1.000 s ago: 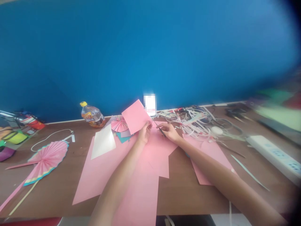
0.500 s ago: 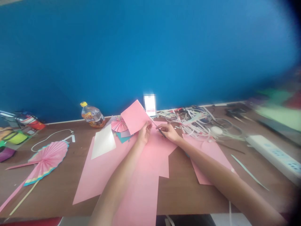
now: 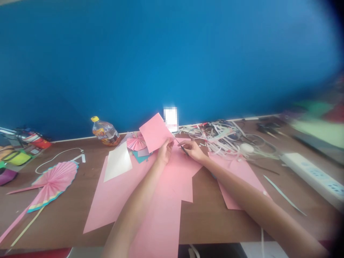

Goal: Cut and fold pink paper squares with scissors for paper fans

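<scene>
Almost no shift from half a second back; same hold, same spot above the brown wooden table, just a slight wobble of the view. Left hand at lower middle of the table scene, thumb and fingers pinching the lower edge of a pink card sheet, sheet tilted up off the table; right hand just beside it, fingers pressed together around what look like small dark scissors, thin blade angled up toward the sheet's corner; too small to tell whether the blades are parted. Below the hands, a large cut pink paper sheet under both forearms; just left of the hands, a cream sheet and a small pink paper rosette. Further left, a plastic bottle with a yellow cap, lying tilted against the blue wall, amber liquid inside; at far left, blurry coloured bags, contents impossible to tell; to the right, a tangle of paper strips.
</scene>
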Motion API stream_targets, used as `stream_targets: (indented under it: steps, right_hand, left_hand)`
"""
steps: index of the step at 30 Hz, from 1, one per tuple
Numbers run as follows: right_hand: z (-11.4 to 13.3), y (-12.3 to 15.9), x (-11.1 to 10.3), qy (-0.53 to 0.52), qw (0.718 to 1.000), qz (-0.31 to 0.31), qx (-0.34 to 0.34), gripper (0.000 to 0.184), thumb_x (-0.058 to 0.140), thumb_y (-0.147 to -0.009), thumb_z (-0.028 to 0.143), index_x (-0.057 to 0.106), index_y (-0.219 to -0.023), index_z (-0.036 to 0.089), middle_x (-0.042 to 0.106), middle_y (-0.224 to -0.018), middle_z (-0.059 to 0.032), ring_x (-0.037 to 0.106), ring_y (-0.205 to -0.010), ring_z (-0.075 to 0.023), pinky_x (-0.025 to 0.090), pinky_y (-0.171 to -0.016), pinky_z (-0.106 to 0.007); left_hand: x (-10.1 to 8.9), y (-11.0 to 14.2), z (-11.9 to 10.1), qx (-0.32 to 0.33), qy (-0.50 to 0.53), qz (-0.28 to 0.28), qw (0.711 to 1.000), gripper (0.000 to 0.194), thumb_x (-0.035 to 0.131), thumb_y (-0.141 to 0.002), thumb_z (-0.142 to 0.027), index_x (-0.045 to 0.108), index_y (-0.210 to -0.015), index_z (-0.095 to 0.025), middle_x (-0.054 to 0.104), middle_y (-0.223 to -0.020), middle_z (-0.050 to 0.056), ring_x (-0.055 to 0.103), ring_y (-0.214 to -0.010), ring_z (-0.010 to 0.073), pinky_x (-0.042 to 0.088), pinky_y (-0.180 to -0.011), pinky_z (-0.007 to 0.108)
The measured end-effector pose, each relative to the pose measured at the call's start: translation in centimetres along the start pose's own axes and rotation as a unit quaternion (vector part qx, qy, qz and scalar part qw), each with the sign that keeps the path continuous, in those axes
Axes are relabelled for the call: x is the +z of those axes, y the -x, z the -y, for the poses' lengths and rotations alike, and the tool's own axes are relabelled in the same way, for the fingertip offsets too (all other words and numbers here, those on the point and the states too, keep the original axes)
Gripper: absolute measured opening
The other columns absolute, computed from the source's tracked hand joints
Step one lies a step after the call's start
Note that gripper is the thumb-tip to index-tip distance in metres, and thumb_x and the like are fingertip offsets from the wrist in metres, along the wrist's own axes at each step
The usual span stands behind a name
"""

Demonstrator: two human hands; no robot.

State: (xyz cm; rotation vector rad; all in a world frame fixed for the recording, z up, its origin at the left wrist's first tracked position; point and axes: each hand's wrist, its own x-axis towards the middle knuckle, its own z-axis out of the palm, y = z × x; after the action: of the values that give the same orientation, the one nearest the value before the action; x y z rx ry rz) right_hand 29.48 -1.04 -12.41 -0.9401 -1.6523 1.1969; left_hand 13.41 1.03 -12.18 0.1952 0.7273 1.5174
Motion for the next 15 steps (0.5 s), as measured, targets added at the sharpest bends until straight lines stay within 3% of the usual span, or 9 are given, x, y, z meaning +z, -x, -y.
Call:
stream_targets:
  steps: [3, 8, 15]
  right_hand:
    - [-0.2, -0.1, 0.0, -0.007, 1.000, -0.001, 0.004, 0.026, 0.064, -0.076, 0.035, 0.064, -0.094, 0.016, 0.053, -0.053, 0.0032, 0.046, -0.044, -0.0115, 0.035, -0.044, -0.024]
    - [0.1, -0.1, 0.1, -0.029, 1.000, -0.011, -0.002, 0.029, 0.065, -0.076, 0.035, 0.063, -0.097, 0.015, 0.053, -0.056, 0.0034, 0.044, -0.047, -0.0105, 0.036, -0.047, -0.024]
    - [0.0, -0.2, 0.2, -0.037, 0.999, -0.021, -0.018, 0.035, 0.067, -0.077, 0.039, 0.061, -0.101, 0.015, 0.052, -0.058, 0.0038, 0.043, -0.049, -0.0102, 0.037, -0.049, -0.024]
  left_hand:
    - [-0.5, -0.5, 0.4, 0.017, -0.014, 0.045, 0.999, 0.014, 0.068, -0.074, -0.006, 0.063, -0.084, -0.014, 0.069, -0.079, 0.001, 0.066, -0.075, 0.0095, 0.051, -0.084, 0.025]
    - [-0.9, -0.8, 0.9, 0.022, -0.065, 0.057, 0.996, 0.016, 0.073, -0.071, -0.010, 0.066, -0.084, -0.014, 0.068, -0.084, 0.001, 0.064, -0.077, 0.0092, 0.049, -0.079, 0.023]
    - [-1.2, -0.6, 1.3, 0.041, -0.170, 0.068, 0.982, 0.025, 0.079, -0.065, -0.025, 0.070, -0.087, -0.017, 0.071, -0.097, 0.005, 0.064, -0.098, 0.0171, 0.044, -0.095, 0.030]
